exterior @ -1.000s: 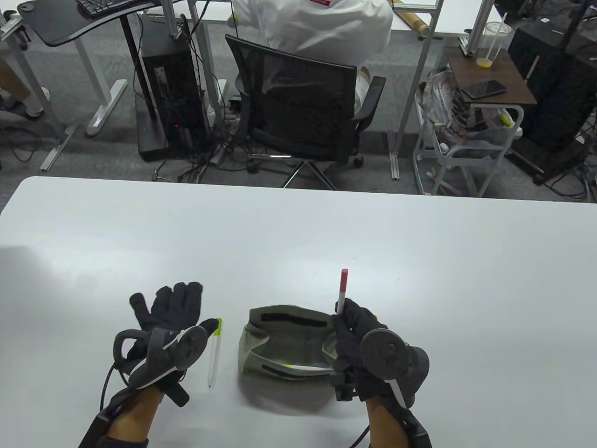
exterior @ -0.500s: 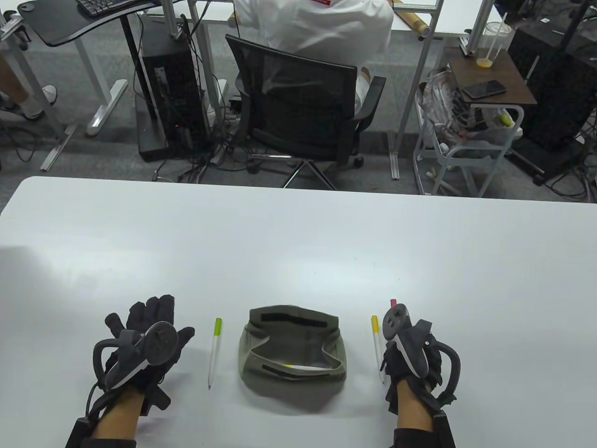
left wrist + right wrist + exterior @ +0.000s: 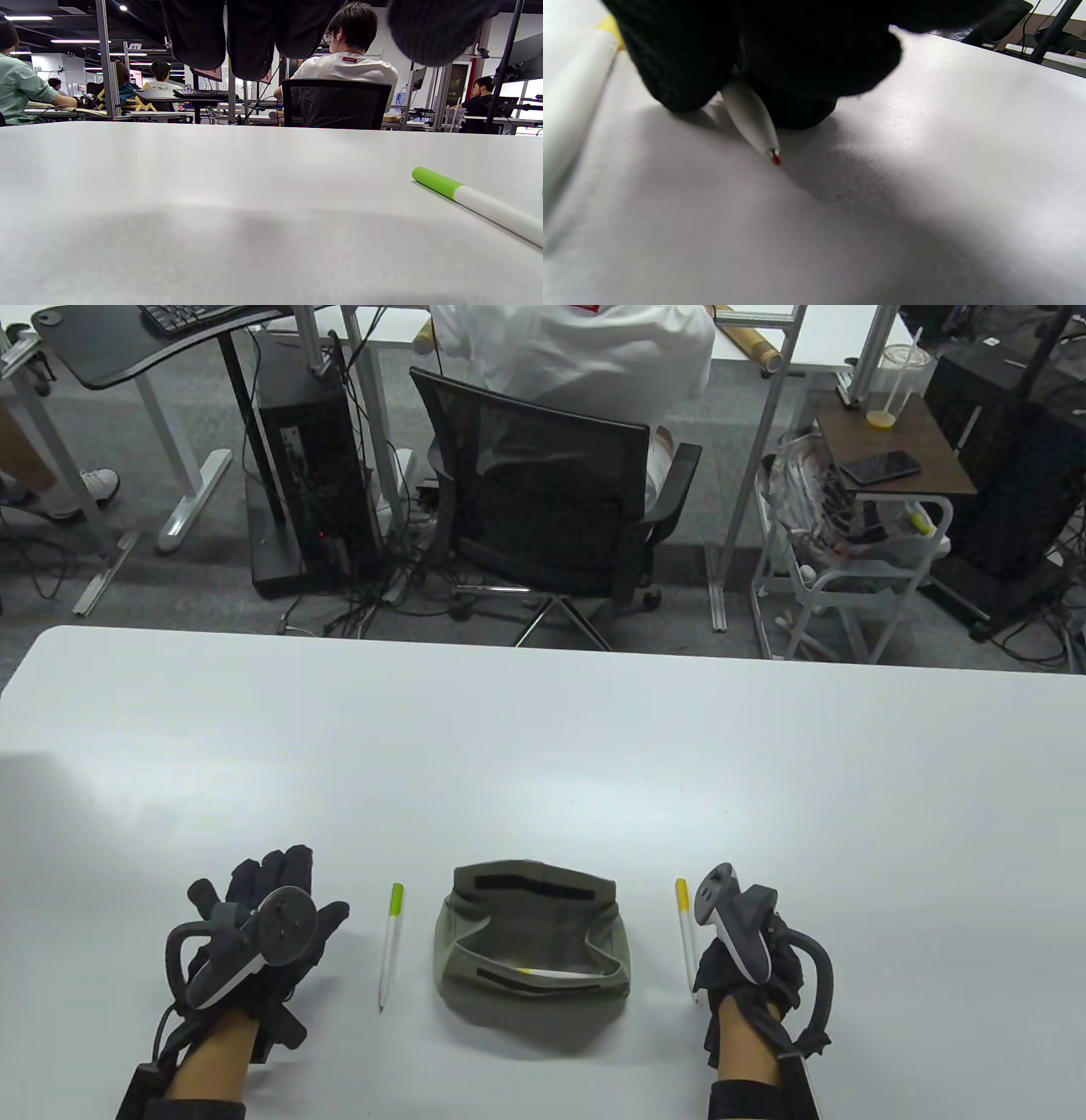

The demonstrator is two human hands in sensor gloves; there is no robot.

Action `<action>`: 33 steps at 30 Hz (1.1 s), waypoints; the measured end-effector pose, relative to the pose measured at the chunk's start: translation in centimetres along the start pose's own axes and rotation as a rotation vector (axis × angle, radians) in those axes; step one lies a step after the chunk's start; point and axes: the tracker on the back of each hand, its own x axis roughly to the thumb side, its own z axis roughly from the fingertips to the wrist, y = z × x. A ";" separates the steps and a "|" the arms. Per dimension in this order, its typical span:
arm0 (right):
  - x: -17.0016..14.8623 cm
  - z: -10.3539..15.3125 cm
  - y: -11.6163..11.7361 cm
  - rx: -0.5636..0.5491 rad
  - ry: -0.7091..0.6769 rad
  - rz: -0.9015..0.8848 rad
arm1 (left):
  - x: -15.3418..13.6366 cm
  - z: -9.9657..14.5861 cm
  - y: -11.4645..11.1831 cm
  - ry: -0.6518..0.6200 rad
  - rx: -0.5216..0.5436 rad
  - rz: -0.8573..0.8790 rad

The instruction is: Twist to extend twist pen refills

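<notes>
My right hand (image 3: 719,971) rests low on the table, right of the pouch. Its fingers (image 3: 683,63) grip a white twist pen (image 3: 750,116), whose red refill tip (image 3: 775,160) sticks out and touches the table. In the table view the tracker hides this pen. A yellow-capped pen (image 3: 685,931) lies just left of that hand and also shows in the right wrist view (image 3: 568,106). A green-capped pen (image 3: 391,942) lies left of the pouch, also visible in the left wrist view (image 3: 475,202). My left hand (image 3: 267,882) is open, palm down, left of the green-capped pen and holds nothing.
An olive fabric pouch (image 3: 475,933) lies open between the hands, with a yellow-tipped white pen (image 3: 556,975) inside. The white table (image 3: 543,746) stretches far ahead. A person sits in an office chair (image 3: 543,500) beyond the far edge.
My right hand carried the red-capped pen from upright above the pouch rightwards and down to the table beside the yellow-capped pen. My left hand turned palm down and drew back left.
</notes>
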 end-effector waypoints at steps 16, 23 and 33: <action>-0.1 0.0 0.1 0.017 0.000 -0.016 | 0.1 0.0 -0.2 -0.002 -0.018 0.002; -0.2 0.5 -1.1 -0.027 0.003 -0.053 | 0.2 -0.1 -0.2 -0.004 -0.017 -0.005; 0.4 4.2 -4.9 -0.262 -0.072 -0.164 | 3.3 0.1 3.3 -0.082 0.063 0.088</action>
